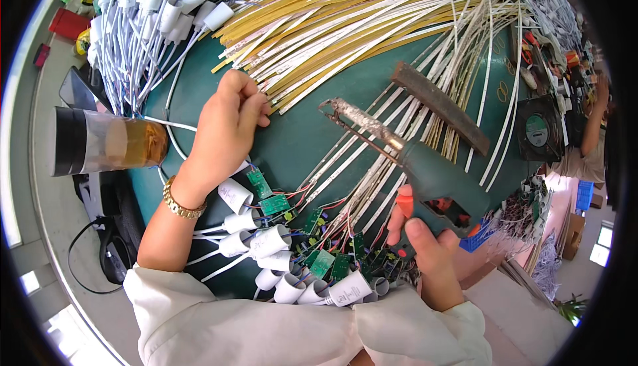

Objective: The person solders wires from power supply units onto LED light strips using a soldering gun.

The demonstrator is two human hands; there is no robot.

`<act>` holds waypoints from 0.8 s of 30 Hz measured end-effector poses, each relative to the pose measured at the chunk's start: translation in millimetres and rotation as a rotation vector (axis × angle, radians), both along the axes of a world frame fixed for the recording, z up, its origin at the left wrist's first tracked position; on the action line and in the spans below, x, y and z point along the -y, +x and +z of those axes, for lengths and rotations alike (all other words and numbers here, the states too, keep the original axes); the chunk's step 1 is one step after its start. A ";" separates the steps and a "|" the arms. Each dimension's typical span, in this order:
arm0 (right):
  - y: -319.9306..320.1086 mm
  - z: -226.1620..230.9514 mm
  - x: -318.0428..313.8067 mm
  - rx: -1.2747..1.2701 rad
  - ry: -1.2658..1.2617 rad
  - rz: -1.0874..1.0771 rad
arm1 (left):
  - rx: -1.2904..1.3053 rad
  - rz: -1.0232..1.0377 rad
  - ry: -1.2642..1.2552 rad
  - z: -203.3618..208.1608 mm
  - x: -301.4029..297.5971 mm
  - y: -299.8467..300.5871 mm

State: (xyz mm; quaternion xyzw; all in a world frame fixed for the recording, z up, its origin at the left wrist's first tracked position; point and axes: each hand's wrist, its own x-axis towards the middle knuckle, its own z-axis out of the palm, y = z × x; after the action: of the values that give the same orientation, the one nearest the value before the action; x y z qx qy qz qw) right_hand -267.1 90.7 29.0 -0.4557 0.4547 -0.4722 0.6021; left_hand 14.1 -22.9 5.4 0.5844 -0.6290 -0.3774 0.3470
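My left hand (229, 117), with a gold watch (181, 200) at its wrist, has its fingers curled together beside the near ends of a large pile of white and yellow LED strips (372, 24). What its fingertips pinch, if anything, is too small to make out. Wrapped round the handle of a dark green soldering gun (435, 170) is my right hand (432, 253), a finger on the orange trigger. The gun's tip points up and left, above the green mat. Below it lie white plastic housings (271, 241) with wired green circuit boards (323, 264), close to my body.
A rusty metal bar (442, 108) lies across more strips (399, 160). To the left stand a black-lidded bottle of amber liquid (126, 141) and a phone (81, 90). White cables with housings (149, 7) fill the far left; a small fan (538, 129) and a co-worker's arm (593, 120) are right.
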 end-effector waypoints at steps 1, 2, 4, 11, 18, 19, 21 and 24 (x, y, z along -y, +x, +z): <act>1.6 2.8 0.2 0.000 0.003 -0.002 | 0.079 -0.005 -0.002 0.7 -0.6 0.8; 9.8 6.5 1.1 -0.081 -0.015 -0.062 | 0.195 -0.045 -0.069 0.8 -1.4 3.4; 14.5 10.1 5.4 -0.078 -0.022 -0.049 | 0.180 -0.054 -0.061 -1.8 -2.6 7.8; 19.5 9.1 13.0 -0.050 -0.065 -0.006 | 0.170 -0.083 -0.037 12.1 -6.7 6.8; 12.3 7.5 12.3 0.067 0.020 0.070 | 0.497 -0.380 -0.380 13.8 -15.5 1.7; 11.6 7.8 11.8 0.049 0.024 0.063 | 0.495 -0.383 -0.380 14.4 -17.2 1.1; 12.4 7.0 11.3 0.029 0.031 0.053 | 0.711 -0.404 -0.408 17.0 -21.1 -0.8; 15.0 6.4 11.3 -0.072 -0.055 -0.011 | 0.884 -0.370 -0.374 20.9 -29.0 -10.0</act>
State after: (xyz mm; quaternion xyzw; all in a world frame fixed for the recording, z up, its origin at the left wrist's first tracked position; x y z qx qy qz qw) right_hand -252.1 79.4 35.4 -0.4864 0.4652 -0.4711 0.5701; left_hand 4.1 6.0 26.3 0.4949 -0.8653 -0.0302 0.0738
